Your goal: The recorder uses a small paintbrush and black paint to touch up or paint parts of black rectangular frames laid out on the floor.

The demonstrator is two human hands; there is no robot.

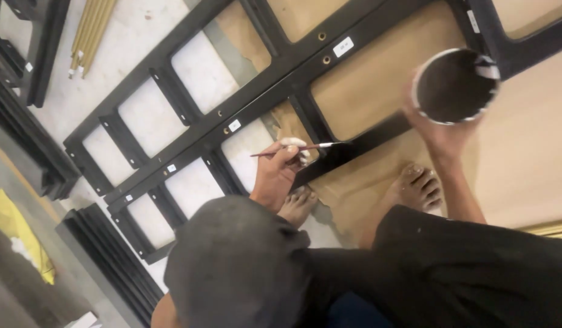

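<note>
My left hand is closed on a thin paintbrush, with something white at the fingertips. The brush tip rests on a bar of the large black frame, which lies flat on the floor and has several rectangular openings. My right hand grips a round white-rimmed tin from below; its inside is dark. The tin hangs above a brown sheet under the frame. My bare feet stand just below the painted bar, and my black-clad knees fill the bottom of the view.
More black frames lean or lie at the left edge. A bundle of gold rods lies at the top left. Black ribbed profiles are stacked at the bottom left beside a yellow cloth. A gold strip shows at the right.
</note>
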